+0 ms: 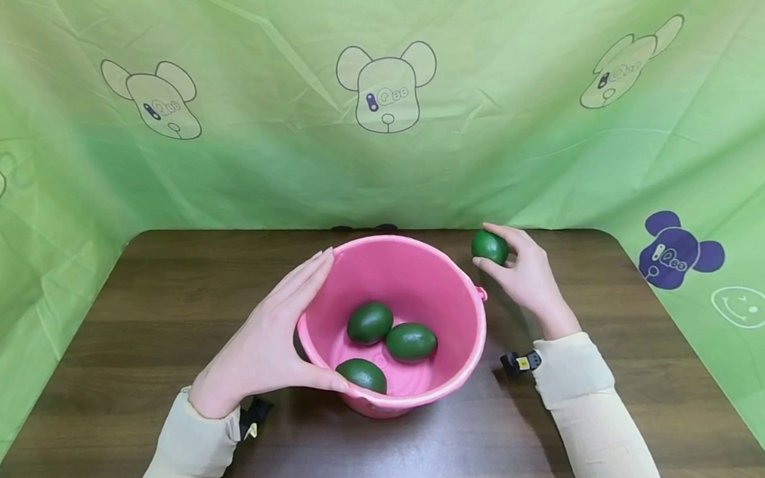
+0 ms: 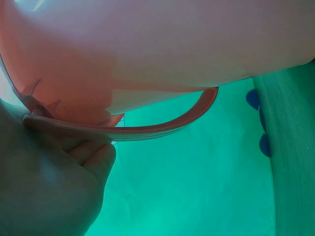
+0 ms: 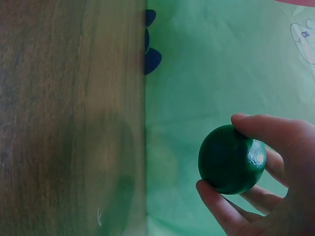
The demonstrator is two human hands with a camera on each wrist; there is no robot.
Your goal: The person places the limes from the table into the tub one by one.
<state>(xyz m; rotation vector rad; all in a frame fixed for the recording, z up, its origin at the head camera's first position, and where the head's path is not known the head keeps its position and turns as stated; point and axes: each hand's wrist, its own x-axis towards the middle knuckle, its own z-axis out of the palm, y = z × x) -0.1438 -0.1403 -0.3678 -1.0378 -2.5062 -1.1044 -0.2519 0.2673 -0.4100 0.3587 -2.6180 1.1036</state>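
Observation:
A pink bucket stands in the middle of the table, its mouth facing the head camera. Inside it lie three dark green avocados, grouped on the bottom and near side. My left hand grips the bucket's left rim, thumb at the near edge and fingers toward the far edge. The pink handle hangs along the bucket's side by the fingers in the left wrist view. Right of the bucket, my right hand pinches another avocado between thumb and fingers, raised above the table's far edge.
The brown wooden table has rounded far corners. Behind and beside it hangs a green curtain printed with bear heads. A black strap shows at the right wrist, and a similar one at the left.

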